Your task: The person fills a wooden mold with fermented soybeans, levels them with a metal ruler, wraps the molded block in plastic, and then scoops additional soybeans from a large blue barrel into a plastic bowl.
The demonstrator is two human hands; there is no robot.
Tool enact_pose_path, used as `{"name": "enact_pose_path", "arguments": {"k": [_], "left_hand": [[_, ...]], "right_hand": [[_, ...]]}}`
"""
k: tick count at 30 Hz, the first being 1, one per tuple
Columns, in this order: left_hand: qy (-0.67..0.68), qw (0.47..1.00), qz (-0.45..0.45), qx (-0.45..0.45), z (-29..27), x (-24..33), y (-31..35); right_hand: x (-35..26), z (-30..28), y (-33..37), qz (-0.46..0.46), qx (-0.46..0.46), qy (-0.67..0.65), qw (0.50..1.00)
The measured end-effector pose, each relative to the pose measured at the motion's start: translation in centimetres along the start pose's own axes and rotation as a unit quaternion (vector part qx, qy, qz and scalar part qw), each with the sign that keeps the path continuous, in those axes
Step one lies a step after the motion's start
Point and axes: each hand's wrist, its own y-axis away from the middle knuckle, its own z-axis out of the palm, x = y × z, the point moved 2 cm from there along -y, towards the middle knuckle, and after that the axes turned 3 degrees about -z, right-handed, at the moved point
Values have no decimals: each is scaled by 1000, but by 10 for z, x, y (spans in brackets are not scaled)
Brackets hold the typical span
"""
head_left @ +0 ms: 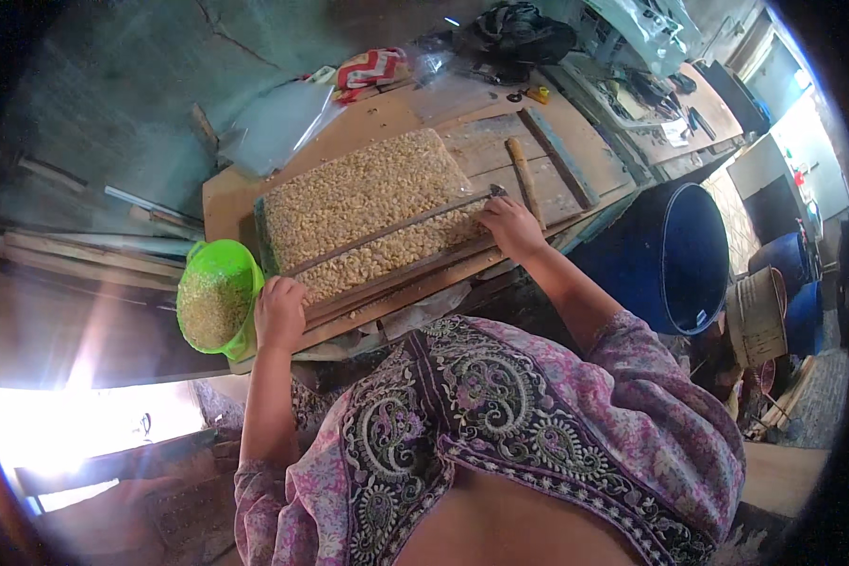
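Note:
A wide flat slab of pale, puffed-looking grain [368, 193] lies on the wooden board in front of me. Across its near part runs a long, thin dark strip [391, 229], like a straightedge or blade; which of these I cannot tell. My right hand [512, 228] is closed at the strip's right end. At its left end, by the slab's near corner, my left hand [280, 309] has its fingers bent down and closed. A wooden rail [406, 274] borders the slab's near side. Just left of my left hand is a bright green bowl [245, 274] with loose crumbs inside.
A wooden rolling pin [525, 181] and a dark-edged wooden bar [558, 158] lie right of the slab. Clear plastic sheets [278, 123], a red-and-white bag [372, 72] and a black bag [514, 36] sit behind. A large blue barrel [665, 255] stands at the right.

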Motion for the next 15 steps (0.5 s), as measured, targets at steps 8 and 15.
{"name": "enact_pose_path", "arguments": {"k": [8, 15], "left_hand": [[149, 986, 29, -68, 30, 81, -63], [40, 992, 61, -102, 64, 99, -64]], "right_hand": [[-6, -7, -1, 15, -36, -1, 999], [10, 4, 14, 90, -37, -61, 993]]}}
